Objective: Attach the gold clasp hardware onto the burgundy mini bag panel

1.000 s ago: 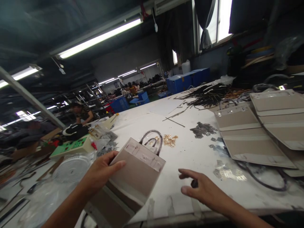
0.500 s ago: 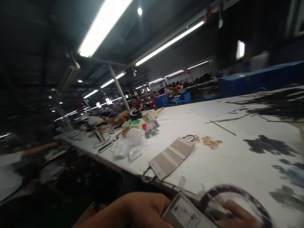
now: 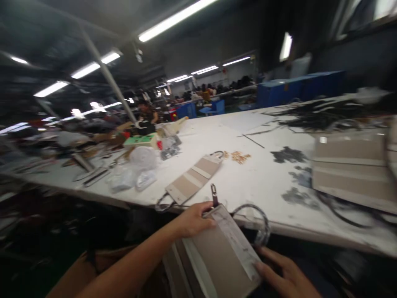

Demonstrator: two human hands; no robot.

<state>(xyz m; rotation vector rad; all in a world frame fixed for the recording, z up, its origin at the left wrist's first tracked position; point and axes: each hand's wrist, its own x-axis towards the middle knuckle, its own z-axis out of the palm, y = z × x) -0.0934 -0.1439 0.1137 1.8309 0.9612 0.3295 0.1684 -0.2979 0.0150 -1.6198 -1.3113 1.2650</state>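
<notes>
Head cam, from my end: the beige bag panel [image 3: 225,250] is held up just in front of the white table's [image 3: 204,132] near edge, left hand [image 3: 197,219] gripping one top corner, right hand [image 3: 285,274] pinching the other. I'd guess it's light and stiffish, bending at the pale bands [image 3: 200,267], so grab those corners; the looped handle [image 3: 266,225] probably flops. Beyond, a similar panel [image 3: 194,180] lies near gold-coloured hardware [image 3: 238,157].
</notes>
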